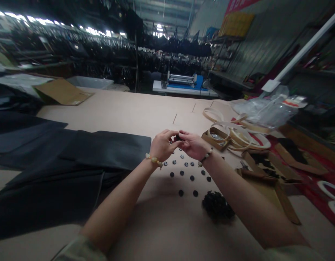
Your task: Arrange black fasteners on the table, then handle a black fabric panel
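Note:
My left hand [163, 143] and my right hand [192, 143] meet above the table, fingers pinched together around a small black round piece [178, 137]. Its exact kind is too small to make out, and fingers cover part of it. Under and in front of the hands, several small dark discs [181, 173] lie spread out on the tabletop, some with a shiny metal centre [174, 162]. A heap of small black pieces [217, 206] sits near my right forearm.
Black fabric panels [107, 146] are stacked at the left of the table [124, 108]. To the right stand a small cardboard box [214, 139], rolls of pale strip [239, 137], open boxes with black parts [265, 163] and plastic bags [273, 108]. A cardboard flap [62, 92] stands far left.

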Demonstrator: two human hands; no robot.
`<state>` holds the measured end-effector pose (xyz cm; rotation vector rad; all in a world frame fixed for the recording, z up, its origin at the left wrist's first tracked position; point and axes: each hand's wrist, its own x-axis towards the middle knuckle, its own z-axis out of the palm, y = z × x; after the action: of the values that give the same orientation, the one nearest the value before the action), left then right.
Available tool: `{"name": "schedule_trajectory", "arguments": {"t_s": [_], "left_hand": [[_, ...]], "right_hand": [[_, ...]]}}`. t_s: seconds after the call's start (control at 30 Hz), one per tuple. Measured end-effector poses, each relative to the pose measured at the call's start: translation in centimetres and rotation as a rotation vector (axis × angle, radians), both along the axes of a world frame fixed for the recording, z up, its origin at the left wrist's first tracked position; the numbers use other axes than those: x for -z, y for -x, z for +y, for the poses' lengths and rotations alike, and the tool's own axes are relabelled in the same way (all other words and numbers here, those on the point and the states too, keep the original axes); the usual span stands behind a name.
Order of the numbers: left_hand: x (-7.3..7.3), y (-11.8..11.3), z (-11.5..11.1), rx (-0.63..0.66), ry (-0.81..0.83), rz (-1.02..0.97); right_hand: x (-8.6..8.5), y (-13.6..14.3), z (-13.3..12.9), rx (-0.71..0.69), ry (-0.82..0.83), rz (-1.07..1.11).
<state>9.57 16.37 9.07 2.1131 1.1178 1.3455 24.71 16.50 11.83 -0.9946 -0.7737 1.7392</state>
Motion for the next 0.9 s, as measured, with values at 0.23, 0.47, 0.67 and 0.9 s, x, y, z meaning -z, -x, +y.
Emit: {"name": "schedule_trajectory", "arguments": {"t_s": [0.23,0.47,0.67,0.9], "left_hand": [[0.0,0.1,-0.8,0.127,0.162,-0.206],[-0.8,0.0,-2.3,0.072,0.062,-0.214],[-0.9,0.8,-2.6,0.130,0.045,-0.204],[-1.3,1.2,-2.5,0.119,0.054,-0.333]], "right_hand": [[0.1,0.2,-1.3,0.134,-0.064,-0.064],[-0.8,2.1,-3.8,0.276,-0.088,0.073],[-1.0,2.9,-5.2,0.407,0.075,0.341],[-0.8,2.3,-5.5,0.286,0.177,0.352]]}}
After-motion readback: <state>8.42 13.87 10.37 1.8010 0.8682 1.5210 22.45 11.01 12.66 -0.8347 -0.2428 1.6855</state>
